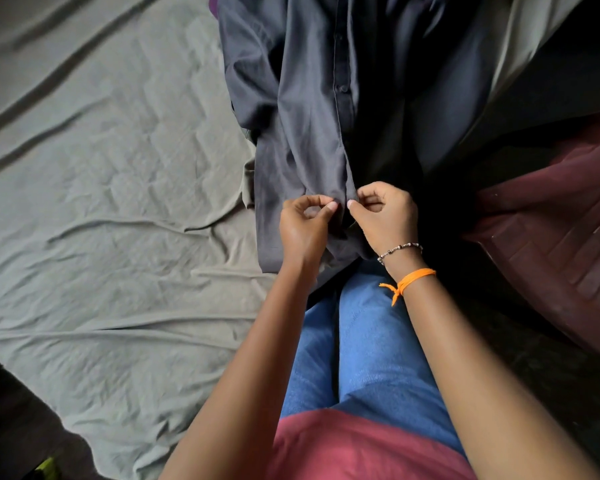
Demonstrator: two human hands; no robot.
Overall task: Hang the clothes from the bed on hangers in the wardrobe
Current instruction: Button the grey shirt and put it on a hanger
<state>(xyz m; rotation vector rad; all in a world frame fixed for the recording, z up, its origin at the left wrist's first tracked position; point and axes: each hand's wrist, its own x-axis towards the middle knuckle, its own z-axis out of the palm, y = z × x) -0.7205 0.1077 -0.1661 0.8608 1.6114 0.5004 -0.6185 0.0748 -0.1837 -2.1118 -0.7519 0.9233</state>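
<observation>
A dark grey button-up shirt (309,98) lies lengthwise on the bed, its hem end nearest me and its button placket running up the middle. My left hand (303,225) pinches the left front edge near the hem between thumb and forefinger. My right hand (383,216) pinches the right front edge beside it, fingers curled, almost touching the left hand. A dark button (343,88) shows higher up the placket. No hanger or wardrobe is in view.
The bed is covered by a wrinkled grey-green sheet (101,202) spreading left. A dark red plastic chair (561,230) stands at the right, close to the bed edge. A purple cloth scrap (214,1) peeks out at the top. My blue jeans fill the lower middle.
</observation>
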